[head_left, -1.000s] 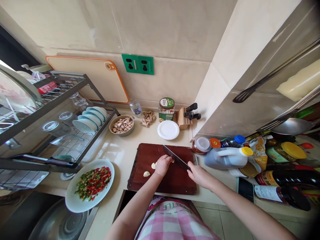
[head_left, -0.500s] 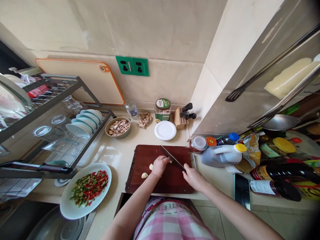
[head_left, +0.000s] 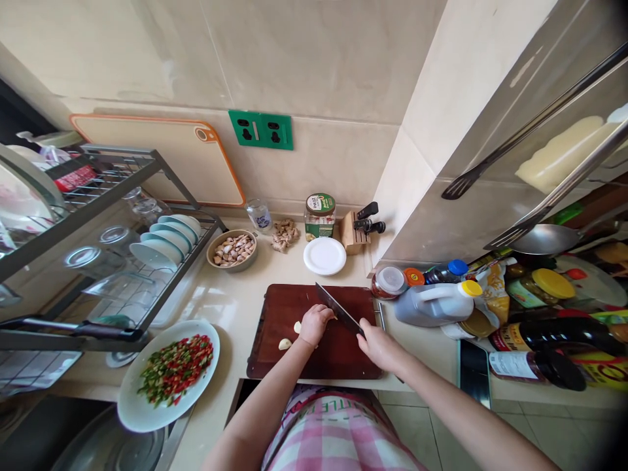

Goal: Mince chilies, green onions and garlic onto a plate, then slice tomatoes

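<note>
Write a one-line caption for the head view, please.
Right hand holds a knife over a dark board; left hand curls beside the knife, two garlic cloves nearby.

Knife (head_left: 338, 308) in right hand (head_left: 377, 345)

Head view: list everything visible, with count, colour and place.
dark red wooden cutting board: one, counter edge, centre
dark-bladed kitchen knife: one, over the board's middle
peeled garlic cloves: two, pale, on the board's left half
white plate of chopped peppers: one, green and red, counter left
tan bowl of garlic cloves: one, behind board
small white plate: one, behind board
green-lidded jar: one, by wall
wooden knife block: one, black handles, corner
orange-rimmed board: one, leaning on wall
metal dish rack: one, pale bowls, left
bottles and jars: several, mixed colours, right
left hand: curled on board beside blade
right hand: gripping knife handle
</note>
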Available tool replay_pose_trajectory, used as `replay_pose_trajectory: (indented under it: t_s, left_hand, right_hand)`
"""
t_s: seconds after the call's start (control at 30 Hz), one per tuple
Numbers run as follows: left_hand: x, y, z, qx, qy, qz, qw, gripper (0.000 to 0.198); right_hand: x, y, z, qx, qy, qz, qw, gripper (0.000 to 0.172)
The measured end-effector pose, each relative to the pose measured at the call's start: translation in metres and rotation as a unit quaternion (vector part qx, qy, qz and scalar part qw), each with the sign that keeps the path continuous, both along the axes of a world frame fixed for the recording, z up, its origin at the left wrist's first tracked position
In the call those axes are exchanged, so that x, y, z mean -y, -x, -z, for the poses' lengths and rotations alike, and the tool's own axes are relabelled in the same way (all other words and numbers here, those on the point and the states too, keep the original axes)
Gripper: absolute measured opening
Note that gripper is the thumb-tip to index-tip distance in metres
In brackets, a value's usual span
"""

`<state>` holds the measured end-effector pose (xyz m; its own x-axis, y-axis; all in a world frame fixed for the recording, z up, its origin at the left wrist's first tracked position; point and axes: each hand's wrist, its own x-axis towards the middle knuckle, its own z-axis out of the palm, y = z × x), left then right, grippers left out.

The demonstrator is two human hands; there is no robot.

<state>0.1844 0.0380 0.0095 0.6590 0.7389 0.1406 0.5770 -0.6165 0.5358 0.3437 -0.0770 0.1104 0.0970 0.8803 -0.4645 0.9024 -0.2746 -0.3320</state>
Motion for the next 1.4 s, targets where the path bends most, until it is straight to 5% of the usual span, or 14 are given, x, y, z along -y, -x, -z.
replay_pose_trajectory:
  t_s: [0.27, 0.5, 0.63, 0.8, 0.93, 1.07, 1.27, 1.4]
  left_hand:
    - [-0.002, 0.004, 0.004, 0.009, -0.014, 0.025, 1.000, 0.019]
    - [0.000, 0.000, 0.004, 0.013, -0.021, 0.023, 0.999, 0.019]
    - [-0.003, 0.008, -0.007, 0.043, -0.001, 0.008, 0.999, 0.018]
    - [-0.014, 0.051, -0.033, 0.056, 0.005, -0.079, 0.995, 0.020]
    - [-0.012, 0.073, -0.050, -0.013, 0.029, 0.025, 0.999, 0.018]
    - [-0.007, 0.061, -0.053, -0.090, 0.003, 0.106, 0.990, 0.012]
    - [-0.001, 0.038, -0.042, -0.073, -0.014, 0.086, 0.994, 0.015]
    - [0.009, 0.037, -0.036, -0.053, 0.005, -0.039, 0.998, 0.018]
  right_hand:
    - [-0.004, 0.000, -0.001, -0.016, -0.003, 0.003, 1.000, 0.012]
    - [0.015, 0.004, 0.033, -0.032, -0.062, 0.029, 0.997, 0.015]
    - [0.022, -0.009, 0.030, -0.066, -0.101, 0.057, 0.991, 0.016]
    - [0.030, -0.018, 0.023, -0.092, -0.098, 0.038, 0.990, 0.017]
    - [0.035, -0.017, 0.033, -0.096, -0.083, 0.019, 0.992, 0.018]
    - [0.038, -0.018, 0.038, -0.086, -0.081, 0.035, 0.992, 0.021]
    - [0.040, -0.021, 0.041, -0.082, -0.094, 0.042, 0.991, 0.022]
    - [0.041, -0.017, 0.046, -0.073, -0.092, 0.057, 0.991, 0.022]
